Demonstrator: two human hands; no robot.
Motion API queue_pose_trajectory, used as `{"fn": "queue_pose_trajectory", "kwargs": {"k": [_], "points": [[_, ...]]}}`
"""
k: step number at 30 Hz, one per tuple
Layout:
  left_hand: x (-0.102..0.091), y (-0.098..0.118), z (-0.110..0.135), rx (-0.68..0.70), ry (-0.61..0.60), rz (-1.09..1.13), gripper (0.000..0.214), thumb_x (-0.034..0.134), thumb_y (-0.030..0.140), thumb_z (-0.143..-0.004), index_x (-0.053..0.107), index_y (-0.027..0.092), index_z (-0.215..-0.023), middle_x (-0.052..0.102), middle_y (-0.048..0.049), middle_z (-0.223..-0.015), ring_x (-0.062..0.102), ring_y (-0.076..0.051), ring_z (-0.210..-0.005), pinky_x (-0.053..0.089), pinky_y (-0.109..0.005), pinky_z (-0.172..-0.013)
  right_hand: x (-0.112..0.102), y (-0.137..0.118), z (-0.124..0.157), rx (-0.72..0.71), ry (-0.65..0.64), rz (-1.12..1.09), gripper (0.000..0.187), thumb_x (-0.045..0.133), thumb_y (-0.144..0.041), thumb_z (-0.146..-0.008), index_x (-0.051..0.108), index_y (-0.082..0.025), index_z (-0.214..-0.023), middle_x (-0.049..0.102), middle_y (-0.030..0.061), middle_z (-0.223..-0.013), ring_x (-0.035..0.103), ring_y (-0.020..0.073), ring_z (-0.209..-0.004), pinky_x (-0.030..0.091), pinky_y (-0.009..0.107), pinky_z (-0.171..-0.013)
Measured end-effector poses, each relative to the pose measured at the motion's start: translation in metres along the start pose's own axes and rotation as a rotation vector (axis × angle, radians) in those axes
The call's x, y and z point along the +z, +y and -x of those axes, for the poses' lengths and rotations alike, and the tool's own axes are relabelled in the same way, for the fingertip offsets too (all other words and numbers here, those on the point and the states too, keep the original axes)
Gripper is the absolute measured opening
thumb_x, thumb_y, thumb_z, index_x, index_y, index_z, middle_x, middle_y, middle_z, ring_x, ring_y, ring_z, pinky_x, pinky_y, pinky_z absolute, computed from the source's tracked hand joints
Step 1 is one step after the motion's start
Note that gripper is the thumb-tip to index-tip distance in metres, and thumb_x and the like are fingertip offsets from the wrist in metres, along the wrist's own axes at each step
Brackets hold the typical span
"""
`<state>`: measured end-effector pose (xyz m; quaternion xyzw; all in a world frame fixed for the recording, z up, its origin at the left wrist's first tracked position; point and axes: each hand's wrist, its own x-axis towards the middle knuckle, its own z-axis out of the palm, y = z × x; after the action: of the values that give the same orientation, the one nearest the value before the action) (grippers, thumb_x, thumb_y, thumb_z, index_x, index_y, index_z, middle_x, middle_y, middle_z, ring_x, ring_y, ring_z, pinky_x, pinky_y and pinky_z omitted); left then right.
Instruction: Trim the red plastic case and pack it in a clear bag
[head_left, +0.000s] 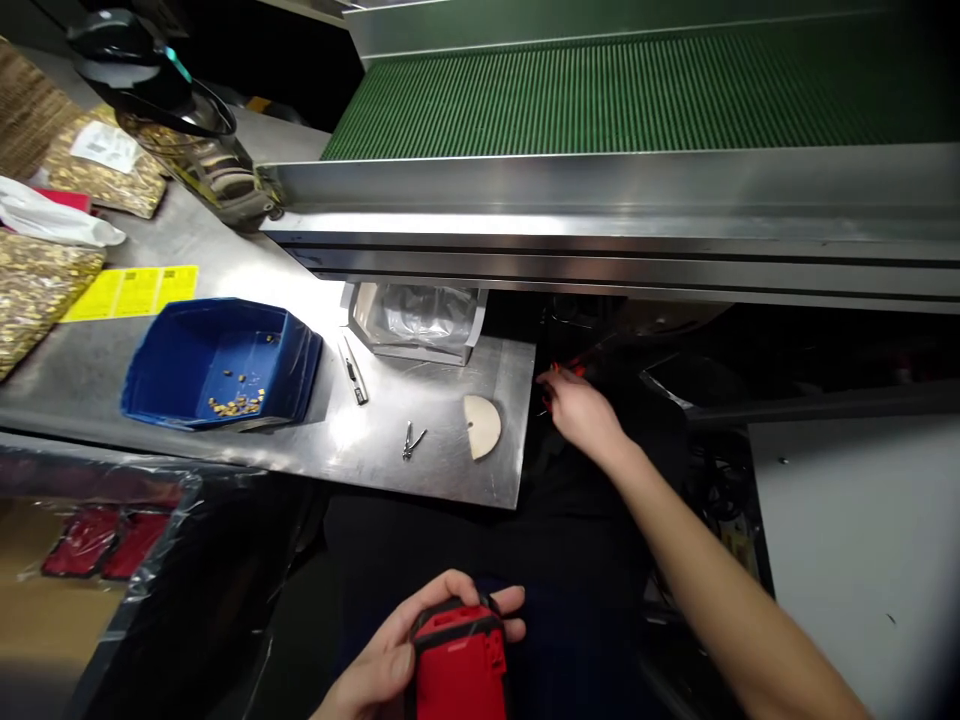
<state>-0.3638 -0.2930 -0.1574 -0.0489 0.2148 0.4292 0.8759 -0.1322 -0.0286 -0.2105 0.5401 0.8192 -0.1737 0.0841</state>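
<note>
The left hand (405, 655) has its fingers wrapped round a small red-and-black plastic box (459, 665), held low in front of the steel table's (450, 470) near edge. It looks light, rigid and a bit slick, so gripping the sides makes sense. The right hand (581, 412) reaches past the table's right edge, and I can't tell its grip. On the table: one blue tray (187, 365), one pale half-disc (481, 425), one small metal clip (411, 440).

I see a steel desk (420, 470) carrying a blue tray (217, 365), yellow labels (135, 292), a pen (352, 372), small clippers (411, 440) and a half-round disc (482, 424).
</note>
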Motion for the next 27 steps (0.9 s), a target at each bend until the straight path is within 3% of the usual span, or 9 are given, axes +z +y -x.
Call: {"fn": "queue_pose_trajectory", "kwargs": {"k": [3, 6, 8, 12, 15, 19, 23, 25, 27], "points": [[-0.003, 0.0, -0.002, 0.002, -0.045, 0.03, 0.07, 0.084, 0.045, -0.082, 0.06, 0.015, -0.14, 0.052, -0.0263, -0.153, 0.053, -0.041, -0.14, 0.052, -0.042, -0.107, 0.009, 0.044, -0.016, -0.055, -0.061, 0.191, 0.05, 0.035, -0.009, -0.1, 0.051, -0.015, -0.147, 0.059, 0.0192, -0.143, 0.054, 0.0337, -0.128, 0.044, 0.044, -0.1], [-0.011, 0.002, -0.006, 0.089, 0.024, 0.13, 0.074, 0.078, 0.051, -0.088, 0.054, 0.016, -0.148, 0.057, -0.0243, -0.149, 0.065, -0.033, -0.128, 0.053, -0.039, -0.108, 0.025, 0.072, -0.034, -0.162, -0.134, 0.33, 0.047, 0.038, -0.011, -0.102, 0.052, -0.016, -0.146, 0.064, 0.0144, -0.134, 0.057, 0.03, -0.123, 0.042, 0.047, -0.104], [-0.019, 0.006, -0.003, 0.161, 0.098, 0.191, 0.072, 0.073, 0.054, -0.091, 0.055, 0.013, -0.148, 0.057, -0.0227, -0.15, 0.068, -0.03, -0.124, 0.053, -0.037, -0.11, 0.034, 0.081, -0.043, -0.238, -0.154, 0.394, 0.043, 0.04, -0.013, -0.103, 0.053, -0.014, -0.144, 0.066, 0.0139, -0.13, 0.057, 0.0295, -0.123, 0.042, 0.047, -0.104], [-0.039, 0.015, 0.021, 0.309, 0.258, 0.247, 0.069, 0.068, 0.058, -0.094, 0.058, 0.013, -0.144, 0.056, -0.0174, -0.152, 0.065, -0.031, -0.128, 0.052, -0.046, -0.114, 0.037, 0.084, -0.04, -0.357, -0.154, 0.45, 0.049, 0.037, -0.007, -0.098, 0.052, -0.006, -0.145, 0.066, 0.0243, -0.129, 0.057, 0.0355, -0.121, 0.043, 0.048, -0.099], [-0.052, 0.013, 0.039, 0.36, 0.399, 0.225, 0.064, 0.067, 0.057, -0.094, 0.06, 0.016, -0.143, 0.057, -0.0141, -0.152, 0.065, -0.032, -0.128, 0.055, -0.048, -0.111, 0.028, 0.08, -0.02, -0.458, -0.224, 0.419, 0.043, 0.045, -0.009, -0.094, 0.062, -0.013, -0.133, 0.071, 0.0206, -0.12, 0.063, 0.0322, -0.111, 0.047, 0.039, -0.087], [-0.062, 0.003, 0.04, 0.323, 0.573, 0.12, 0.062, 0.07, 0.054, -0.094, 0.06, 0.018, -0.142, 0.058, -0.0153, -0.151, 0.069, -0.029, -0.12, 0.063, -0.039, -0.095, -0.001, 0.05, 0.028, -0.546, -0.356, 0.336, 0.011, 0.063, -0.025, -0.088, 0.069, -0.023, -0.096, 0.07, 0.008, -0.087, 0.066, 0.0245, -0.081, 0.044, 0.031, -0.065], [-0.062, -0.004, 0.029, 0.301, 0.657, 0.0, 0.068, 0.072, 0.058, -0.09, 0.06, 0.017, -0.142, 0.064, -0.0178, -0.145, 0.069, -0.029, -0.119, 0.063, -0.035, -0.092, -0.037, -0.018, 0.076, -0.602, -0.471, 0.181, 0.015, 0.063, -0.018, -0.08, 0.069, -0.022, -0.093, 0.069, 0.0105, -0.108, 0.067, 0.0269, -0.095, 0.05, 0.034, -0.071], [-0.06, -0.003, 0.026, 0.295, 0.661, -0.042, 0.068, 0.069, 0.061, -0.092, 0.059, 0.017, -0.143, 0.065, -0.0172, -0.143, 0.069, -0.028, -0.12, 0.062, -0.034, -0.093, -0.045, -0.053, 0.09, -0.611, -0.592, 0.128, 0.016, 0.063, -0.019, -0.078, 0.07, -0.019, -0.092, 0.072, 0.01, -0.096, 0.069, 0.0283, -0.093, 0.053, 0.039, -0.081], [-0.059, -0.002, 0.025, 0.281, 0.663, -0.076, 0.067, 0.065, 0.061, -0.094, 0.057, 0.018, -0.145, 0.065, -0.0164, -0.143, 0.068, -0.027, -0.121, 0.061, -0.033, -0.094, -0.046, -0.081, 0.1, -0.567, -0.71, 0.159, 0.017, 0.063, -0.022, -0.076, 0.071, -0.016, -0.089, 0.074, 0.0108, -0.085, 0.072, 0.0306, -0.083, 0.052, 0.04, -0.075]]}}
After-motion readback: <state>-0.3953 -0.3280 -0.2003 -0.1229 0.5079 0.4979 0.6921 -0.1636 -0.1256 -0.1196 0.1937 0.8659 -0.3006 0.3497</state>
